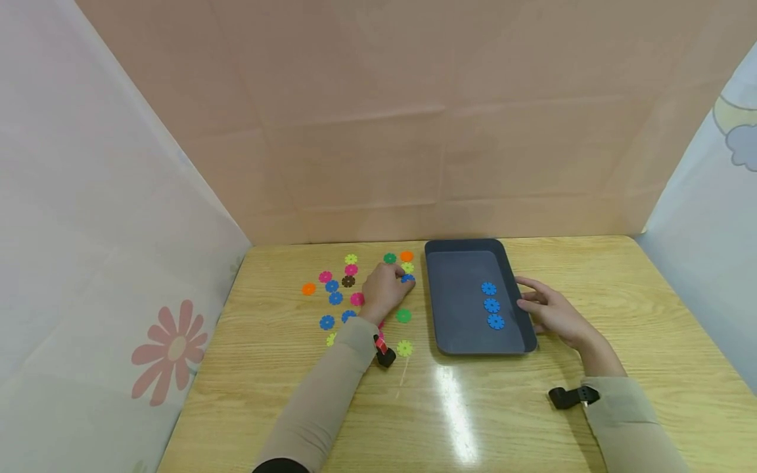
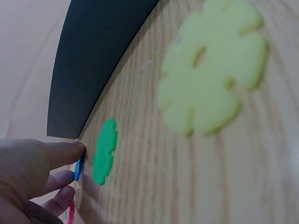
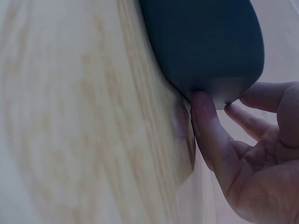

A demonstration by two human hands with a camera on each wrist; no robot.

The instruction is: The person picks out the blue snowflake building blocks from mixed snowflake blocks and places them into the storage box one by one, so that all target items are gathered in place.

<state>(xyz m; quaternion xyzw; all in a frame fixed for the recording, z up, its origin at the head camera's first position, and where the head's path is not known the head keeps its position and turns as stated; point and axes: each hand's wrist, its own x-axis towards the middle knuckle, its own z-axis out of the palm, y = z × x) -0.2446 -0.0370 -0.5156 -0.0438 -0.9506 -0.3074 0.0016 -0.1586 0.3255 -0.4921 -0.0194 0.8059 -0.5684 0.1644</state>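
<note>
In the head view my left hand (image 1: 383,289) is among the scattered discs, left of the dark grey tray (image 1: 458,335). Thumb and fingertips pinch a blue notched plastic disc (image 2: 79,164), seen nearly edge-on in the left wrist view. Against the tray's right outer side rest the extended fingertips of my right hand (image 1: 558,315); the right wrist view shows them touching its wall near the tabletop. Inside the tray, three blue discs (image 1: 491,305) lie in a column on the right half.
Several flower-shaped discs in blue, pink, orange (image 1: 309,289), yellow, green (image 1: 404,316) and brown (image 1: 348,281) lie left of the tray. My left forearm passes over some of them. A beige backdrop (image 1: 367,164) stands behind the wooden table (image 1: 254,394).
</note>
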